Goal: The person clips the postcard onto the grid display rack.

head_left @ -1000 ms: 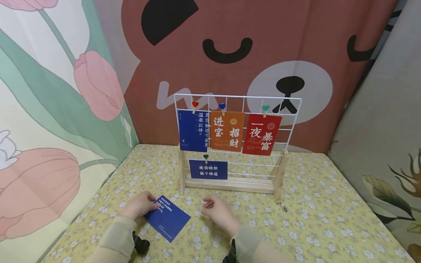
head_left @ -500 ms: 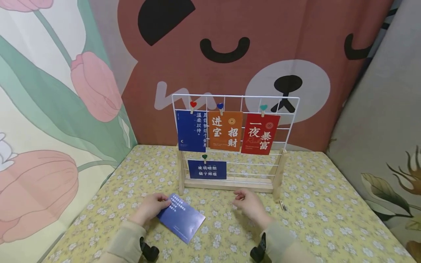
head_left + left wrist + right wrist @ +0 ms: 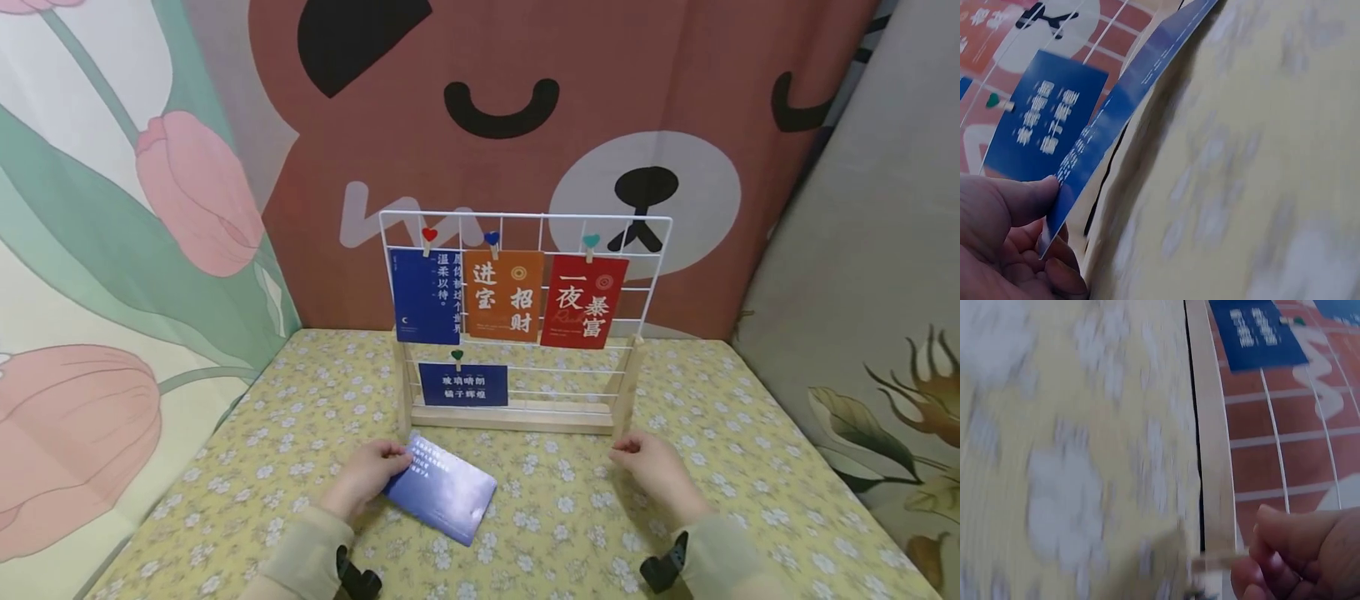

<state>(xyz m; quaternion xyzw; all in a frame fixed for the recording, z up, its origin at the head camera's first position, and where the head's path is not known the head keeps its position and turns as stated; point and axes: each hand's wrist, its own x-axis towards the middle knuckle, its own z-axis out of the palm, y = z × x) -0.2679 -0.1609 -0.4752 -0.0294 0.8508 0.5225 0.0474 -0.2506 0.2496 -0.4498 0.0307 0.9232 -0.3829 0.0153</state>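
Observation:
My left hand (image 3: 371,471) pinches a blue card (image 3: 444,492) with white writing between thumb and fingers at its left corner. The left wrist view shows this card (image 3: 1116,119) tilted, nearly edge-on, before the rack. My right hand (image 3: 652,467) has loosely curled fingers beside the right foot of the white wire rack (image 3: 573,408). Nothing shows clearly between them. In the right wrist view a small dark thing (image 3: 1200,593), blurred and cut off, lies below the rack's wooden foot (image 3: 1215,560); I cannot tell its kind.
Heart clips hold a blue card (image 3: 426,308), an orange card (image 3: 502,304) and a red card (image 3: 583,308) on the rack. A small dark blue card (image 3: 463,393) hangs below from a green clip (image 3: 458,356). The table (image 3: 300,433) has a yellow floral cloth.
My right hand has moved right, from near the middle to the rack's right foot, and now covers where a small clip lay. My left hand has carried the blue card rightward.

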